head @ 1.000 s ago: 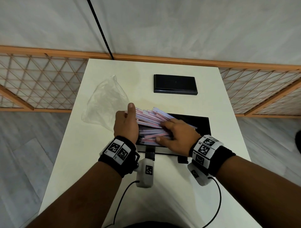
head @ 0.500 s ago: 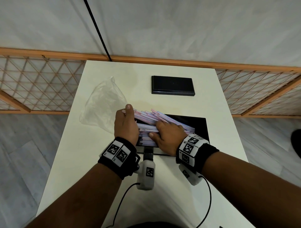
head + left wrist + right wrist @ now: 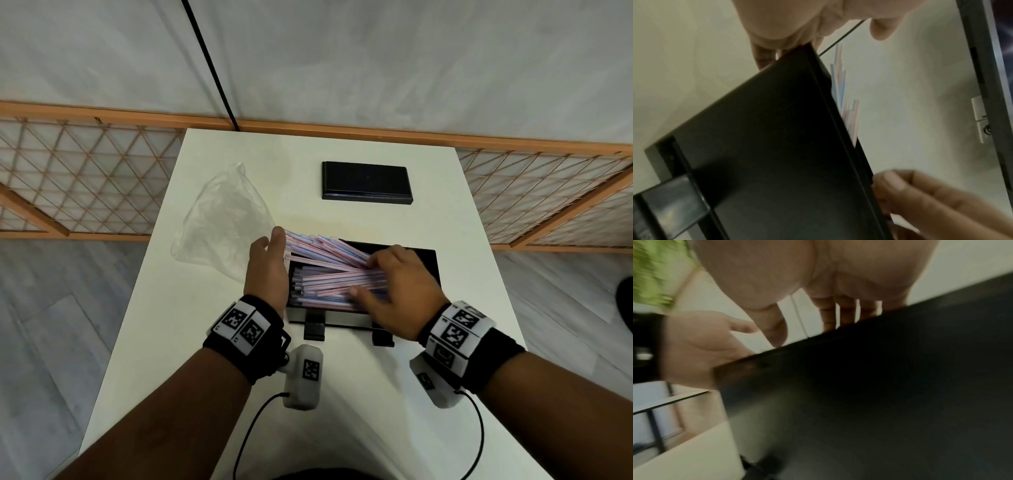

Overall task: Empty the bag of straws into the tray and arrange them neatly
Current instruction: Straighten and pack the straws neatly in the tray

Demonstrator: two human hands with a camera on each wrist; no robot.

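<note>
A pile of pink, blue and white striped straws (image 3: 335, 277) lies in the black tray (image 3: 430, 263) mid-table. The near straws run along the tray; the far ones fan out past its left rim. My left hand (image 3: 270, 263) stands on edge at the tray's left end, fingers straight, palm against the straw ends. My right hand (image 3: 400, 284) lies over the right part of the pile, fingers spread on the far straws, thumb on the near ones. The left wrist view shows the tray wall (image 3: 766, 146) with straw tips (image 3: 846, 104) above it. The right wrist view is blurred.
The empty clear plastic bag (image 3: 222, 222) lies crumpled left of the tray, just behind my left hand. A flat black box (image 3: 366, 185) sits farther back on the white table (image 3: 191, 342). Wooden lattice panels stand past the table's sides, with the floor below.
My right hand has slid right along the pile, away from the left hand. The near straws now lie straighter along the tray. The left hand stays at the straw ends.
</note>
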